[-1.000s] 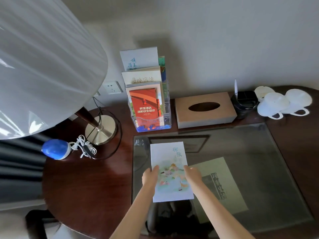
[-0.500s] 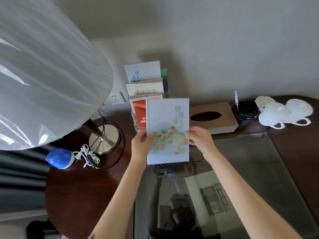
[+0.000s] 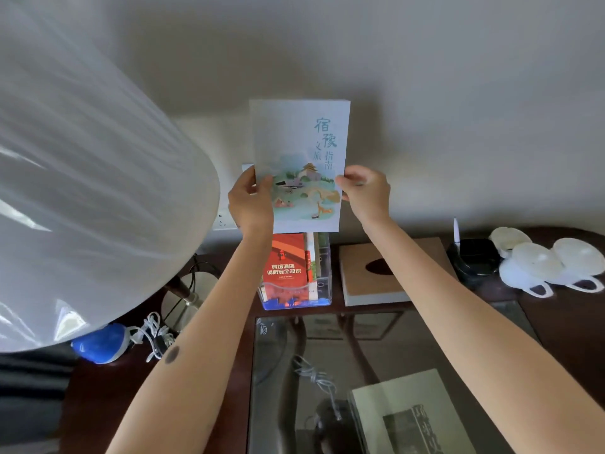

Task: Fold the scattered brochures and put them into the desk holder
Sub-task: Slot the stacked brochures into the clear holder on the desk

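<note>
Left hand (image 3: 250, 201) and right hand (image 3: 365, 191) pinch the pale-blue illustrated paper brochure (image 3: 299, 165) by its side edges above the clear acrylic desk holder (image 3: 322, 283); looks light and floppy, so edge grips seem right.

Both hands (image 3: 307, 198) raised, fingers pinched

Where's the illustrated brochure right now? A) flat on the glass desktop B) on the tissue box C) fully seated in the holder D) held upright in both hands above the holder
D: the left hand and right hand pinch the brochure by its side edges, upright, its bottom edge above the clear holder, not yet seated.
</note>
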The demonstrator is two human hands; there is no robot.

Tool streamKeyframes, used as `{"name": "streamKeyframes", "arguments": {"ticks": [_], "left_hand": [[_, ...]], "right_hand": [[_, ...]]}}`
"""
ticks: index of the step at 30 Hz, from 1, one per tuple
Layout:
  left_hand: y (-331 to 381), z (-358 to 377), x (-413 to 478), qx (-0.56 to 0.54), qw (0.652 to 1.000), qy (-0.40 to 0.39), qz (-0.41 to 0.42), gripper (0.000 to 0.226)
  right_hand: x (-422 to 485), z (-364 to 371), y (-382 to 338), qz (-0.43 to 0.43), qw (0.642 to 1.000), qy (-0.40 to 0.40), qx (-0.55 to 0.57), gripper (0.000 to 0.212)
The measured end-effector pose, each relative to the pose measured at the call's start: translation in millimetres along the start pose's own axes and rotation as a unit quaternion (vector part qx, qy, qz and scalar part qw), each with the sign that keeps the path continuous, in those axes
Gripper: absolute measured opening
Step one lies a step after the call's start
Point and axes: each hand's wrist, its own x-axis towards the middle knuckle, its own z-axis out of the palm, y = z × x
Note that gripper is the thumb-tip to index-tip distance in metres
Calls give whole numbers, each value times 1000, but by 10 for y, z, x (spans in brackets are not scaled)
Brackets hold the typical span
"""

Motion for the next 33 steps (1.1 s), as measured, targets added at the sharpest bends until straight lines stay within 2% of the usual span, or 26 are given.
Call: {"name": "streamKeyframes", "arguments": {"ticks": [7,18,25,28,33], "left_hand": [[49,103,301,-20,998,34,53,24],[-118,143,555,-41,997,35,47,25],[-547,-21,444,21,998,54,14,22],[-661,-79,383,29,998,60,1,30],[-814,-226,268,101,994,35,17,31]], "right_hand": [[272,261,-64,-13,1000,20,20,12],[389,422,-18,-71,997,41,-6,12],[97,483,331,-106,993,36,-27,11],[-4,518,474,-127,990,27,-52,11],[-126,528,639,-146,985,16,-90,20]]}}
